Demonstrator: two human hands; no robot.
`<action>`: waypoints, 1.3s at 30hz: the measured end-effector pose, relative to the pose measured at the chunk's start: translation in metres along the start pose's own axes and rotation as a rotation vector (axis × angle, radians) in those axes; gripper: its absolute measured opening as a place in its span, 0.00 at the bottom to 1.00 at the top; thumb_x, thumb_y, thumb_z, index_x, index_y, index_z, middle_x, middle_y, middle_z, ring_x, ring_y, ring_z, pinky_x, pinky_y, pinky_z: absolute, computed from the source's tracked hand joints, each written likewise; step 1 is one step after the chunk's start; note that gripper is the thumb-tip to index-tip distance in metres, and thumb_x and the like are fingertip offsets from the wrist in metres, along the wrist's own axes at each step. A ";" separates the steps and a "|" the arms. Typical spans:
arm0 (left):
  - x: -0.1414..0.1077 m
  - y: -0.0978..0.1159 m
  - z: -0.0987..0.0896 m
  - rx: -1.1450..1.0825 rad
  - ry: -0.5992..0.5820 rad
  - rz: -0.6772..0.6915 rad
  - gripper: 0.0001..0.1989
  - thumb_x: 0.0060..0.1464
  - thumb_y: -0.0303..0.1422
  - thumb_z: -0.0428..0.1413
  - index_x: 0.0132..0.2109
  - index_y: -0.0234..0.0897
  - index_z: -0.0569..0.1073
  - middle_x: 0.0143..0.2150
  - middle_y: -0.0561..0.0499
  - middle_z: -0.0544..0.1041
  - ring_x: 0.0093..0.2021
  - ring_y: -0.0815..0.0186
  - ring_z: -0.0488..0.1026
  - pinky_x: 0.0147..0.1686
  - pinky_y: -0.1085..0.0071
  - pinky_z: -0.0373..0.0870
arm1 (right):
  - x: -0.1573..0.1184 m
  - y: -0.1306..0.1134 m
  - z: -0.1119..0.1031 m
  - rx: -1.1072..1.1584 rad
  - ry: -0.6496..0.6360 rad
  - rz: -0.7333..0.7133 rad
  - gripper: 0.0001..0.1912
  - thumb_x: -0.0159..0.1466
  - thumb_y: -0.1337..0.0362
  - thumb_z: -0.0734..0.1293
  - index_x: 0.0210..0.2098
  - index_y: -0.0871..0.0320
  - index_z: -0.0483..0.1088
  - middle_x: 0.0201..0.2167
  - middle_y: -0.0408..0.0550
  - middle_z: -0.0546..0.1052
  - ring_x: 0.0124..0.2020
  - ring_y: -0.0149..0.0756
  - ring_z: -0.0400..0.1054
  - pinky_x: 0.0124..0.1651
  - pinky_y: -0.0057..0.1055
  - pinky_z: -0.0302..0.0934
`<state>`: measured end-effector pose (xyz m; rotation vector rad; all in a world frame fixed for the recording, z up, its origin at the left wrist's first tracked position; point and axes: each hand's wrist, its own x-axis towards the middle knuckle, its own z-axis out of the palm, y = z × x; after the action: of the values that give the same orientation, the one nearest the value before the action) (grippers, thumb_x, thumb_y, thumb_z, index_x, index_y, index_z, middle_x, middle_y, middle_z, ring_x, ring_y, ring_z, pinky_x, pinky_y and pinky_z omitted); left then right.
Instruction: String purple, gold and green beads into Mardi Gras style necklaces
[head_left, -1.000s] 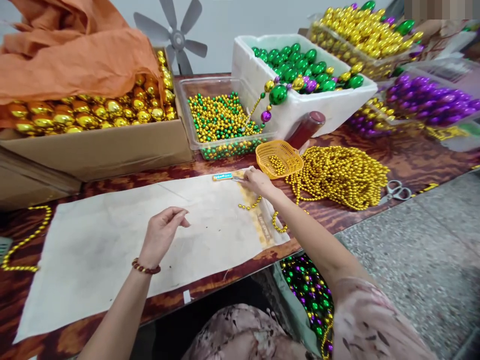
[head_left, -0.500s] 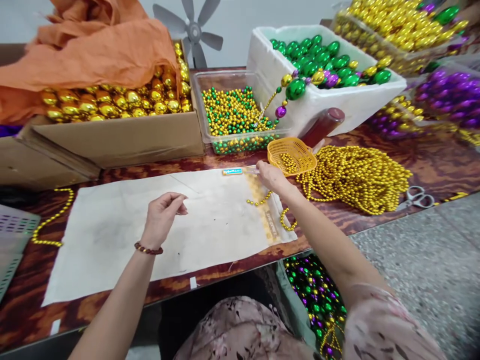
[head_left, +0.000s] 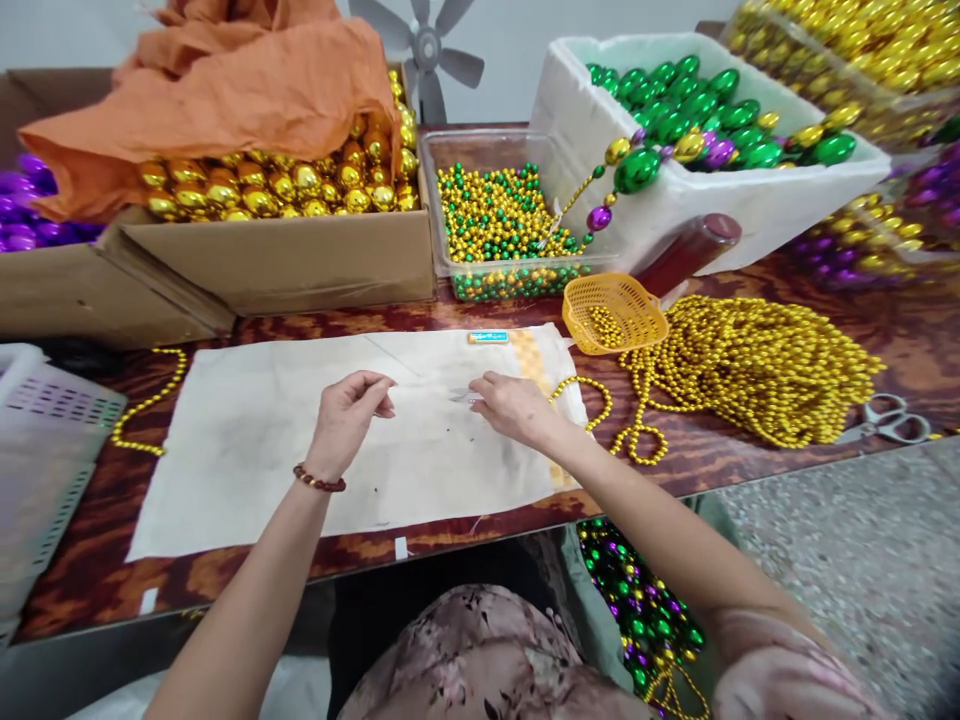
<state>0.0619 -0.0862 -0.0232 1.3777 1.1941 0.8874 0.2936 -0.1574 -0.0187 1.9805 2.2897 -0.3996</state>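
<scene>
My left hand (head_left: 349,415) is closed in a pinch above the white cloth (head_left: 255,460); what its fingertips hold is too fine to make out. A short gap to its right, my right hand (head_left: 514,405) is closed on a small silvery pointed tool (head_left: 460,396), which juts toward my left hand. Below the cloth's far edge lies a small blue and orange labelled strip (head_left: 487,338). A thin dark line, like a needle or thread, rests on the cloth beyond my left hand. Beside my right wrist loops a gold bead strand (head_left: 600,395), partly hidden by the forearm.
A yellow basket (head_left: 615,340) holding gold beads stands behind a heap of gold bead strands (head_left: 765,370), with scissors (head_left: 889,420) at its right. Behind are a clear bin (head_left: 480,270) of small beads, a foam box (head_left: 750,210) and a cardboard box (head_left: 292,255). A pale crate (head_left: 60,480) is at left.
My right hand has moved from beside the labelled strip nearer to my left hand, bringing the pointed tool over the cloth. The left hand keeps its pinch. The camera view has shifted left.
</scene>
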 end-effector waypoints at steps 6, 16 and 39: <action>-0.001 -0.003 -0.003 -0.011 -0.002 0.000 0.09 0.48 0.37 0.61 0.32 0.34 0.77 0.22 0.54 0.74 0.22 0.71 0.72 0.28 0.74 0.73 | 0.014 -0.008 0.005 0.010 -0.022 -0.019 0.13 0.72 0.61 0.60 0.50 0.59 0.72 0.49 0.54 0.77 0.47 0.45 0.75 0.40 0.33 0.63; -0.001 -0.009 -0.009 -0.022 0.008 -0.026 0.08 0.49 0.36 0.60 0.32 0.35 0.77 0.22 0.54 0.75 0.23 0.71 0.72 0.28 0.74 0.73 | 0.003 0.018 0.002 0.037 0.008 0.101 0.15 0.71 0.58 0.61 0.51 0.57 0.73 0.47 0.52 0.78 0.46 0.44 0.74 0.39 0.32 0.60; -0.004 -0.027 -0.018 -0.422 0.136 -0.267 0.15 0.37 0.38 0.70 0.30 0.36 0.76 0.35 0.50 0.79 0.41 0.66 0.75 0.40 0.69 0.72 | 0.011 -0.038 -0.001 0.113 -0.003 -0.069 0.14 0.71 0.61 0.61 0.52 0.56 0.73 0.48 0.52 0.78 0.45 0.43 0.75 0.39 0.32 0.61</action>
<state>0.0386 -0.0873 -0.0462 0.8106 1.1767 0.9834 0.2543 -0.1510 -0.0150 1.9522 2.3896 -0.5491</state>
